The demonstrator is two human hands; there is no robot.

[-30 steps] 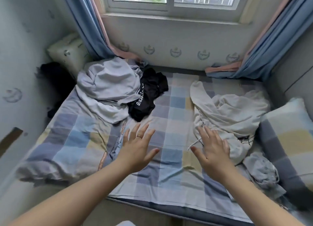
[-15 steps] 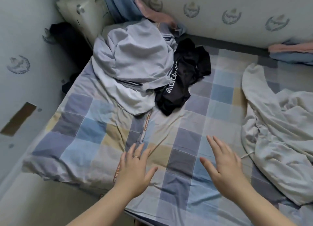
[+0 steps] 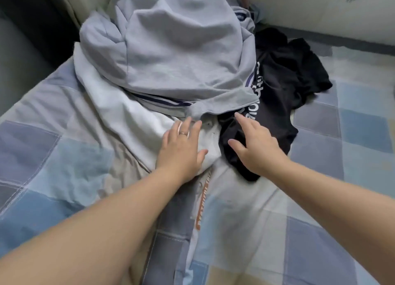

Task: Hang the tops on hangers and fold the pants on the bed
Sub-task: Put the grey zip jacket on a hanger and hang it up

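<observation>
**Reach advances up the bed (image 3: 342, 160)**

Left hand (image 3: 181, 148), fingers straight, lies on the crumpled white garment (image 3: 128, 122); right hand (image 3: 254, 150), fingers spread, touches the black lettered garment (image 3: 277, 105). Grey top (image 3: 175, 49) heaps just behind.

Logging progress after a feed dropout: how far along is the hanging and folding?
Done: nothing; the grey garment, white garment and black garment lie crumpled in one heap on the checked sheet, no hanger in view. In hand: the left hand rests open on the white garment, the right hand reaches open over the black garment, neither gripping. Left: hanging every top, folding the pants.
</observation>
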